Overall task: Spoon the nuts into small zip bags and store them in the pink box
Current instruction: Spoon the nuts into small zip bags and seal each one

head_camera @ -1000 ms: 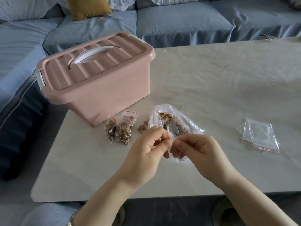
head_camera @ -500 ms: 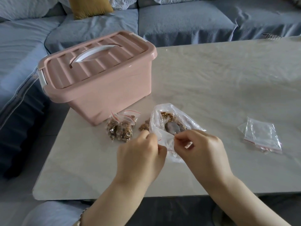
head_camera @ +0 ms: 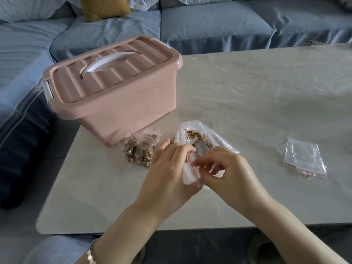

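A small clear zip bag (head_camera: 189,171) with a red seal line is pinched between my left hand (head_camera: 171,168) and my right hand (head_camera: 224,168), its mouth pulled apart. I cannot tell whether it holds anything. Just behind it lies a large clear bag of nuts (head_camera: 198,137) with a metal spoon (head_camera: 200,149) resting inside. Two filled small zip bags (head_camera: 141,149) lie left of it, against the pink box (head_camera: 114,96). The box stands at the table's left with its lid shut and white handle flat.
A stack of empty zip bags (head_camera: 304,159) lies at the right on the pale table (head_camera: 247,92). A blue sofa (head_camera: 209,25) with a mustard cushion (head_camera: 104,8) wraps around the far and left sides. The table's near edge runs just below my wrists.
My hands moved slightly left and spread the small bag's mouth apart; the red seal line now shows between them. Everything else on the table stayed where it was.
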Motion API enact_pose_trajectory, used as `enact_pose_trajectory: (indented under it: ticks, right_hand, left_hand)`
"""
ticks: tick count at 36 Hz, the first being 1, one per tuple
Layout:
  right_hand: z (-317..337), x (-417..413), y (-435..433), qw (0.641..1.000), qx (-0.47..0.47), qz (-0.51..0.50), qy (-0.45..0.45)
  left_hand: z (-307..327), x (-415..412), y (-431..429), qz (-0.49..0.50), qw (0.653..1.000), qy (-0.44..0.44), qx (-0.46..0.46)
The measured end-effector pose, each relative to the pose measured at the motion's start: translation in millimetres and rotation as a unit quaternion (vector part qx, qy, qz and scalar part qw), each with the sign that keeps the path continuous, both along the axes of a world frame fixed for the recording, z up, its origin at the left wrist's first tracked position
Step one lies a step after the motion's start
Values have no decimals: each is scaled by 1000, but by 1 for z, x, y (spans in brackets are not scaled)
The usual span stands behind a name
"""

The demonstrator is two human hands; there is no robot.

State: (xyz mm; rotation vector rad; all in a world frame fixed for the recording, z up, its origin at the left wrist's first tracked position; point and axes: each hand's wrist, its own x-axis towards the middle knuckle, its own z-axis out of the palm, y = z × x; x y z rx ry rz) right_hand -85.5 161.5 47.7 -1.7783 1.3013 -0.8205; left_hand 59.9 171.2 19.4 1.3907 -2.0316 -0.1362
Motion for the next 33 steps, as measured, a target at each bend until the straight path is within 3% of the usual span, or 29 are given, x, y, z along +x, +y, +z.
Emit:
enact_pose_trajectory:
  ticks: [4,15,21,23,26,28,31,33]
  right_hand:
    - [5,2,5,999,20,40,31]
    - [8,-1,6,968,171,164,-75]
    - [10,-9,5,971,153,170,-69]
    - [4,-14,3,983,127,123,-56]
    - [-15,-33,-5,998,31,-24,41]
    - [-32,-50,-12,986,-1,-88,144]
    - [-58,-68,-19,941,48,-72,328]
    - [-72,-72,-21,914,74,-44,396]
  left_hand:
    - [-6,-2,-4,1,998,-57,-18]
    - [-18,-4,-5,13,996,-89,-2]
    - [-17,-8,-5,56,997,-53,-18]
    - [-18,-6,-6,69,996,-52,-27]
    - [-20,2,-5,86,996,-20,2]
    - [-21,8,-4,116,991,27,53]
    - [-23,16,-4,173,961,100,194]
    - [-28,19,-6,196,944,119,235]
